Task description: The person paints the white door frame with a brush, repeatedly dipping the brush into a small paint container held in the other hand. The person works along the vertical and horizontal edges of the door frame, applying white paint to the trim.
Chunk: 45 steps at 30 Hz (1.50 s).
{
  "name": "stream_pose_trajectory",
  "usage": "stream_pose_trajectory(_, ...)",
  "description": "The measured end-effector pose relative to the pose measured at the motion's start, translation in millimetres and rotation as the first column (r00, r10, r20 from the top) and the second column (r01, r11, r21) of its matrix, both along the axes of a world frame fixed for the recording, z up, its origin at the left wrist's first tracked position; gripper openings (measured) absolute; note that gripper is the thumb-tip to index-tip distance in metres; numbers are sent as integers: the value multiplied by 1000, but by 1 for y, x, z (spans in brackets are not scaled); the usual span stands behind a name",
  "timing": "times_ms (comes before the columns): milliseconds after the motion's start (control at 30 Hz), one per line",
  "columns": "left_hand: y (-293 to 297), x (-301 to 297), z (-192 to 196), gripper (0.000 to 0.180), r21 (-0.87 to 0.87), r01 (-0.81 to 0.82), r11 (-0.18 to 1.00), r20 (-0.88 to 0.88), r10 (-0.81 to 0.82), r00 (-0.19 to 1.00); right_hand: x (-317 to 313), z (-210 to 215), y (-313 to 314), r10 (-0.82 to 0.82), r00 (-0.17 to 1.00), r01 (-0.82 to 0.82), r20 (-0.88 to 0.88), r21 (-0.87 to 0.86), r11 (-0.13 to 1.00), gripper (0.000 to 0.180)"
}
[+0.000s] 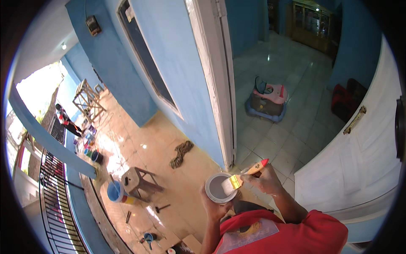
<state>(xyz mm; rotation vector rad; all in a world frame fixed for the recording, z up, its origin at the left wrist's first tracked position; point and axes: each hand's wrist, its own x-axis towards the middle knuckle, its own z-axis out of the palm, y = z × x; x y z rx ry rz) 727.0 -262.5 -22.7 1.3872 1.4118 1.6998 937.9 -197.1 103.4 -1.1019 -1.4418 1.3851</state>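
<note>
My left hand (211, 207) is wrapped round the side of a white paint tub (207, 186), held upright in front of my red shirt. Greyish-white paint lies inside the tub. In my right hand (266, 181) is a paintbrush (256, 167) with a wooden, red-tipped handle and a gold-coloured ferrule. Its bristles, coated in pale paint, dip over the rim into the tub. Just ahead stands a white door frame (211, 63) beside a blue wall (169, 42). The open white door (351, 173) is to my right.
A wooden stool (137, 181) and a blue paint bucket (115, 191) stand left, near a hammer (162, 208) and a crumpled cloth (181, 154). A black railing (59, 203) edges the porch. Another person (67, 120) stands far left. Indoors sits a pink baby walker (269, 99).
</note>
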Motion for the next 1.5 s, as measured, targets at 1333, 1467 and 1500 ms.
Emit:
stream_pose_trajectory(1333, 237, 72, 101, 96, 78, -201, 977, 183, 184, 966, -18, 246, 428, 458, 648, 170, -608, 703, 691, 31)
stream_pose_trajectory(1467, 233, 80, 88, 102, 57, -233, 971, 207, 216, 954, -10, 182, 436, 450, 794, 35, -408, 770, 637, 26)
stream_pose_trajectory(1500, 231, 80, 84, 102, 46, -256, 966, 205, 242, 949, -3, 176, 430, 411, 871, 6, -270, 842, 540, 22)
